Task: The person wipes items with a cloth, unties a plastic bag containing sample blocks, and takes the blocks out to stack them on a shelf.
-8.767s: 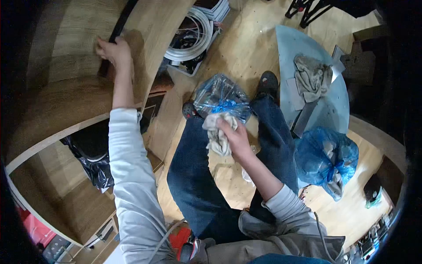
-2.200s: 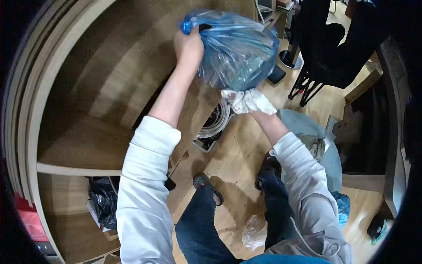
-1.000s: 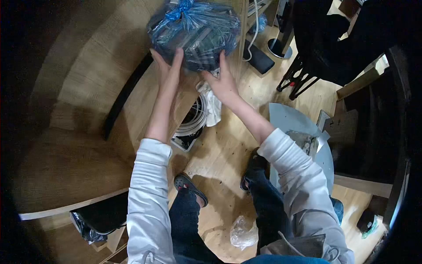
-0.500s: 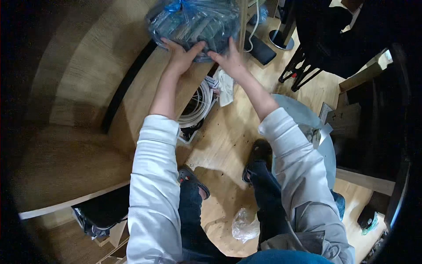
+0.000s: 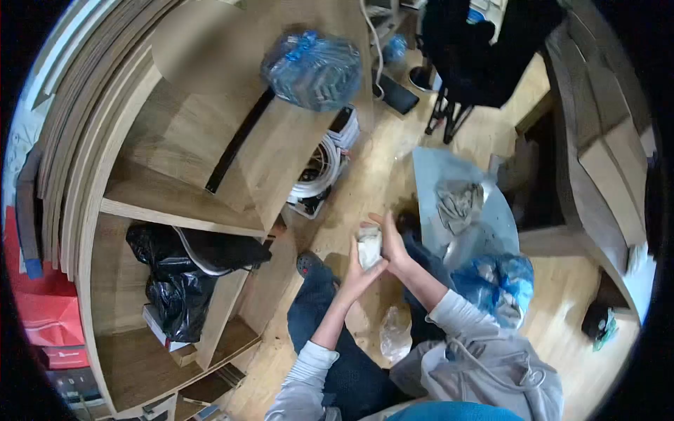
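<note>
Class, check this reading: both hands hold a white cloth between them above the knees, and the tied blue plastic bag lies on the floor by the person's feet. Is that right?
Not quite. The left hand and right hand do hold the white cloth between them, but the head view shows the tied blue plastic bag resting up on the wooden shelf, not on the floor.

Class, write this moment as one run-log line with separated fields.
left hand: on white cloth | right hand: on white cloth | blue bag: on wooden shelf, untouched
</note>
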`<act>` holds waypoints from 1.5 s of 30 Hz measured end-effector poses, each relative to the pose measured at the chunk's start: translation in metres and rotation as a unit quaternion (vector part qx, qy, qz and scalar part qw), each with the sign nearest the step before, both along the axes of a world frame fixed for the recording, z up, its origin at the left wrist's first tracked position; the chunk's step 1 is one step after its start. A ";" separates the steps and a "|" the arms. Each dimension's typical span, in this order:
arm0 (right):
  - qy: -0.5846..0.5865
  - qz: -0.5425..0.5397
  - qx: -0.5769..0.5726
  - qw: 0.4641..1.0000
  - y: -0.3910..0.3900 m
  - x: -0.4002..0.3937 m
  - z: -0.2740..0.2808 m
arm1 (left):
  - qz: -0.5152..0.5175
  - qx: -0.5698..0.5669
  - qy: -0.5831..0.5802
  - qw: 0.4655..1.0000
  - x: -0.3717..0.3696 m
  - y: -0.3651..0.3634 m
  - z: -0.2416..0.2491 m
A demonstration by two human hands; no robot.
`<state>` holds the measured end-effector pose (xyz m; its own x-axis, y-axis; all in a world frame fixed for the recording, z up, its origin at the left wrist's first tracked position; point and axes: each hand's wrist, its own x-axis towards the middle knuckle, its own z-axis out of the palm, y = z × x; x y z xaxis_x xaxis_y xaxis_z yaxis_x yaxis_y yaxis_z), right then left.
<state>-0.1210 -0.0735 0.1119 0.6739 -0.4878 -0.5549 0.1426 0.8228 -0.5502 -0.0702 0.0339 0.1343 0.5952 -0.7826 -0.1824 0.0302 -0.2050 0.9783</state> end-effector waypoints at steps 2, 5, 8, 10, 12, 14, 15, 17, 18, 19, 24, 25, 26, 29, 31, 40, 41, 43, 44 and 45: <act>0.010 0.131 -0.171 0.976 0.039 -0.020 -0.026 | 0.067 -0.025 0.140 0.988 -0.033 0.034 -0.012; 0.087 0.303 -0.484 0.816 0.037 -0.085 0.046 | 0.088 -0.033 0.316 0.944 -0.027 0.064 -0.032; 0.279 0.218 -0.719 0.599 -0.014 -0.153 0.034 | 0.206 -0.011 0.342 0.917 -0.008 0.054 -0.039; 0.521 0.280 -0.692 0.414 -0.041 -0.212 0.038 | 0.224 -0.037 0.392 0.891 0.007 0.054 -0.061; 0.614 0.311 -0.638 0.345 -0.051 -0.279 0.025 | 0.269 -0.083 0.478 0.832 0.012 0.061 -0.080; 0.635 0.349 -0.607 0.328 -0.035 -0.299 0.063 | 0.261 -0.072 0.481 0.834 0.006 0.058 -0.071; 0.630 0.357 -0.607 0.326 -0.029 -0.309 0.063 | 0.252 -0.059 0.480 0.838 0.001 0.055 -0.061; 0.697 0.260 -0.533 0.403 -0.020 -0.324 0.062 | 0.249 -0.046 0.479 0.841 -0.009 0.054 -0.063; 0.722 0.205 -0.497 0.436 -0.020 -0.330 0.063 | 0.238 -0.051 0.483 0.841 -0.010 0.052 -0.073; 0.709 0.208 -0.506 0.446 -0.020 -0.340 0.055 | 0.228 -0.061 0.484 0.843 -0.007 0.051 -0.081; 0.677 0.228 -0.551 0.430 -0.033 -0.351 0.052 | 0.253 -0.100 0.472 0.839 -0.010 0.044 -0.083; 0.687 0.238 -0.540 0.425 -0.032 -0.361 0.044 | 0.259 -0.099 0.475 0.835 -0.013 0.042 -0.073; 0.675 0.230 -0.505 0.487 -0.031 -0.365 0.045 | 0.261 -0.092 0.485 0.829 -0.013 0.043 -0.065; 0.634 0.101 -0.568 0.515 -0.019 -0.383 0.031 | 0.265 -0.139 0.457 0.838 -0.009 0.044 -0.069; 0.596 0.056 -0.579 0.554 -0.025 -0.384 0.035 | 0.274 -0.151 0.458 0.832 -0.007 0.044 -0.066; 0.437 0.052 -0.725 0.531 -0.040 -0.230 0.184 | 0.286 -0.156 0.470 0.821 -0.003 0.042 -0.060; 0.400 0.060 -0.745 0.531 -0.047 -0.206 0.194 | 0.290 -0.154 0.477 0.815 0.000 0.042 -0.060; 0.322 0.073 -0.801 0.499 -0.057 -0.146 0.223 | 0.294 -0.165 0.482 0.809 0.003 0.040 -0.067; 0.278 0.090 -0.808 0.511 -0.059 -0.113 0.243 | 0.299 -0.172 0.488 0.802 0.004 0.039 -0.071; 0.233 0.106 -0.813 0.524 -0.061 -0.079 0.261 | 0.304 -0.178 0.493 0.796 0.006 0.039 -0.074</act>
